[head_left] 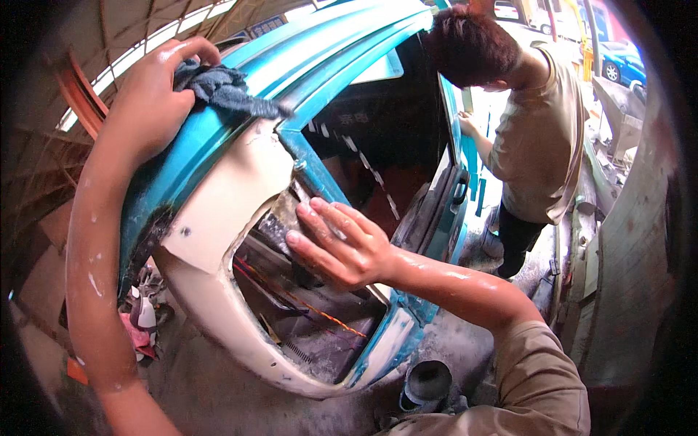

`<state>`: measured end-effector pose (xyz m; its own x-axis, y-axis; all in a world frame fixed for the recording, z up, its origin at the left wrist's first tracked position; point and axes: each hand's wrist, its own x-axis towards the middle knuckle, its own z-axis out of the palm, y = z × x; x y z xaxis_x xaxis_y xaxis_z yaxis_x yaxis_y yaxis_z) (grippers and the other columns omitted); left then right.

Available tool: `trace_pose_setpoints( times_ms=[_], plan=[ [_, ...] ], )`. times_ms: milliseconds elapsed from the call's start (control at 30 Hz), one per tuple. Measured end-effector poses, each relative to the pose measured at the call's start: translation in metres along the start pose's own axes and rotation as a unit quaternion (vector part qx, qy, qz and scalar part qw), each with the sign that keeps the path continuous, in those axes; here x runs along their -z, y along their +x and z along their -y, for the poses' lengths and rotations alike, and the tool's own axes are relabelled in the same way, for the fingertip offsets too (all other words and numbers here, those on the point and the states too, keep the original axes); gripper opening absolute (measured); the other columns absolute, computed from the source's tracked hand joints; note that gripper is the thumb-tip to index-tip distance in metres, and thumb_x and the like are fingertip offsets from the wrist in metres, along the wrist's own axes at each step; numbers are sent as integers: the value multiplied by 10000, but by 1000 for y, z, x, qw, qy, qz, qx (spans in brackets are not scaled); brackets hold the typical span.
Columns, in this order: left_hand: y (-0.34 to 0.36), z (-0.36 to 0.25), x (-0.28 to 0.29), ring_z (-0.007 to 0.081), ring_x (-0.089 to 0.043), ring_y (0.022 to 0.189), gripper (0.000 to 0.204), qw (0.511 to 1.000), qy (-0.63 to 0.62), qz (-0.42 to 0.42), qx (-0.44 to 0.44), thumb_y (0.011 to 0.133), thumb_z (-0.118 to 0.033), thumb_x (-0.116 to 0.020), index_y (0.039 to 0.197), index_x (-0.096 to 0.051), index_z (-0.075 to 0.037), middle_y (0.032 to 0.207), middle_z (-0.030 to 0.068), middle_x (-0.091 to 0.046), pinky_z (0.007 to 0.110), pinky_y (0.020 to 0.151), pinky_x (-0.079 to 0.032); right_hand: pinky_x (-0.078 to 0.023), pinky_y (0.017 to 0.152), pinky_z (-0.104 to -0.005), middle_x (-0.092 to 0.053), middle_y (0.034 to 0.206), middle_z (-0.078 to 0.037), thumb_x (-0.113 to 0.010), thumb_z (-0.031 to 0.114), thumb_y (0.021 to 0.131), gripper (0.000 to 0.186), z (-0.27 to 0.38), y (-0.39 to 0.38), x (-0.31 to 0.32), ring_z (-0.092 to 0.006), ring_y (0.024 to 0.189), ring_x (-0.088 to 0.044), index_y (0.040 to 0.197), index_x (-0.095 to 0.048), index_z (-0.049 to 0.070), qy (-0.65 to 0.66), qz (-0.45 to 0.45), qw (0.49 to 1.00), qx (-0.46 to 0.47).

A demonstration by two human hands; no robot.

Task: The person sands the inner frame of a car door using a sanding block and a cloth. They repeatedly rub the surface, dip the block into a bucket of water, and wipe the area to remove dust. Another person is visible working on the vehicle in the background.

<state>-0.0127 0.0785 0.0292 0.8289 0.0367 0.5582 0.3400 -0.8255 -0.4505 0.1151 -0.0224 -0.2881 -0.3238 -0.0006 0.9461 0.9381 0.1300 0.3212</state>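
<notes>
Head view: upper left, our left hand [149, 102] closes around a dark cloth [222, 87]; centre, our right hand [342, 243] lies half-open over the vehicle body [254, 167], any hold unclear. Cream coating [214, 207] covers one corner; we judge the dark patch [149, 236], left, unfinished.

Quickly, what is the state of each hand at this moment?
Left hand: closed, holding a dark cloth.
Right hand: extended over a grey patch; whether it grips anything cannot be told.
</notes>
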Motion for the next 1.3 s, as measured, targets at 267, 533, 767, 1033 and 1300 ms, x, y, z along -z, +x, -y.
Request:
trace_pose_setpoints(
  times_ms=[267,533,767,1033,1300],
  plan=[
    [-4,1,-15,270,-622,1106,221,992,-79,16,-99,721,76,-544,913,-632,13,1181,130,-611,325,1001,-443,-559,1028,-384,-566,1491,-215,-602,143,911,614,6,-11,-7,-340,1312,-576,1513,-510,61,-2,46,999,-13],
    [-7,-31,14,186,-583,1062,223,993,-30,101,-51,926,-232,-632,950,-578,-16,1307,137,-550,340,934,-454,-379,1204,-533,-436,1567,-327,-455,227,1002,581,2,-6,0,-459,1488,-418,1530,-464,-17,193,51,979,-36],
    [-2,-18,-8,213,-557,1061,331,986,-49,47,-149,886,-279,-754,912,-567,-7,1194,108,-571,311,954,-429,-356,1202,-562,-325,1616,-367,-483,198,981,639,7,-11,-11,-501,1492,-384,1577,-385,-12,207,93,972,-63],
    [-7,-42,9,258,-571,1256,491,987,-26,23,-154,847,-339,-821,1286,-738,-134,1228,94,-630,370,1105,-422,-251,1265,-522,-317,1659,-298,-477,249,949,689,15,-6,-11,-435,1563,-296,1601,-378,49,127,109,981,-97],
    [-4,-39,13,233,-578,1216,389,981,-22,61,-185,871,-313,-809,1210,-789,-121,1212,64,-635,359,1078,-428,-214,1275,-502,-466,1547,-339,-549,217,994,556,11,-2,-5,-429,1492,-436,1525,-480,65,121,107,983,-86]
  ],
)
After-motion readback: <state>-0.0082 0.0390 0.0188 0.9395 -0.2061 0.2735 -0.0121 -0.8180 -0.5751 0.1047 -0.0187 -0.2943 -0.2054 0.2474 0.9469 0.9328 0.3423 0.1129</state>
